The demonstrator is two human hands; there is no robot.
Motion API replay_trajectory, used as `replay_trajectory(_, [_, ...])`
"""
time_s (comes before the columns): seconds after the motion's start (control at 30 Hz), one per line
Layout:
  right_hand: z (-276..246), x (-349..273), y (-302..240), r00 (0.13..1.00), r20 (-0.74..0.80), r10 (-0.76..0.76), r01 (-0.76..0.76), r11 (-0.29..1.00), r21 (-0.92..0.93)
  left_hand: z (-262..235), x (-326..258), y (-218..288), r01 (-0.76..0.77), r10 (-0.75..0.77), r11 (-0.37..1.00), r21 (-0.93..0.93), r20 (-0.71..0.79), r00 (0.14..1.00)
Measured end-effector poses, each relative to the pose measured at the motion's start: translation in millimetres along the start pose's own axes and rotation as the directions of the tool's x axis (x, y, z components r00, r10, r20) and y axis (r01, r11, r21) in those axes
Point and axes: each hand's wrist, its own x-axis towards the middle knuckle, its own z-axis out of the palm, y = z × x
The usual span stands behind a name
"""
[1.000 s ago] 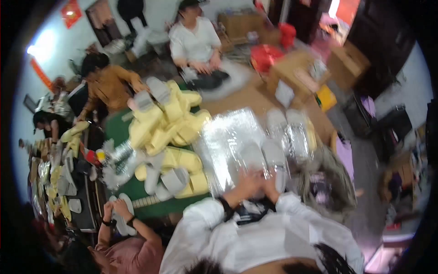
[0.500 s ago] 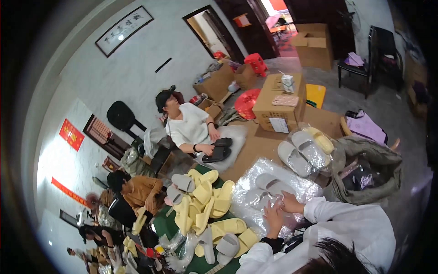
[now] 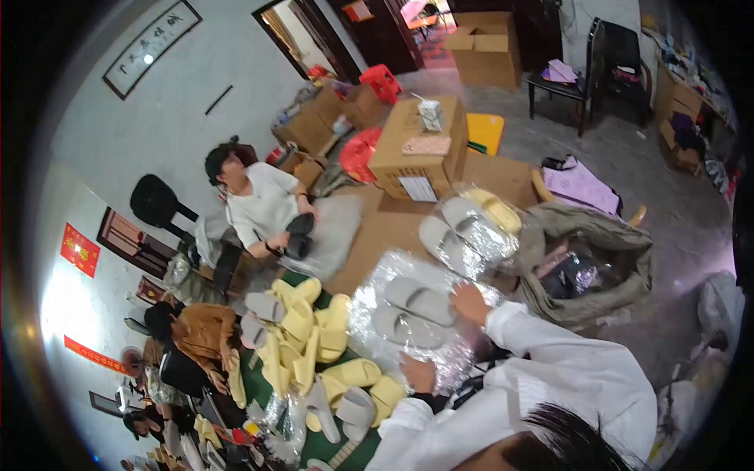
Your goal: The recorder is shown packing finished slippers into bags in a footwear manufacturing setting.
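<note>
On the green table, grey slippers (image 3: 416, 312) in a clear bag (image 3: 369, 302) are pressed flat by open left hand (image 3: 418, 372) and right hand (image 3: 470, 302); edges should be smoothed evenly.

I see a pair of grey slippers (image 3: 415, 312) lying side by side inside a clear plastic bag (image 3: 369, 302), soles down, their length running from near left to far right. The farther slipper sits toward the middle of the scene; the nearer one lies just beside it, touching or almost touching along its length. Both look clean, soft and rounded at the toe. The bag is crinkled and shiny and spreads wider than the pair on all sides. It rests flat on the green tabletop (image 3: 255, 385), just right of a heap of yellow slippers, with its far right end under one hand's fingers.
</note>
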Motion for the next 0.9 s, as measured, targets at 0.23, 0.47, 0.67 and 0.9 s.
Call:
replay_trajectory(0.23, [-25.3,38.4,-12.5,0.972,0.221,0.085,-0.118,0.983,0.14,-41.6,29.7,2.3,0.231,0.06,0.708,-0.668,0.383,0.922])
replay_trajectory(0.47, [-57.2,39.3,-27.3,0.822,0.4,0.406,-0.567,0.523,0.636,-125.8,26.3,35.7,-0.109,0.368,0.575,-0.811,0.137,0.919])
replay_trajectory(0.67, [-50.6,75.5,-6.6,0.721,0.656,0.223,-0.679,0.034,0.734,-169.9,25.6,136.4,-0.382,0.376,0.462,-0.8,-0.213,0.902])
replay_trajectory(0.9, [-130.5,152.8,34.2,0.863,0.302,0.405,-0.231,-0.217,0.949,-180.1,53.0,208.9,-0.748,0.57,0.398,-0.532,-0.495,0.656])
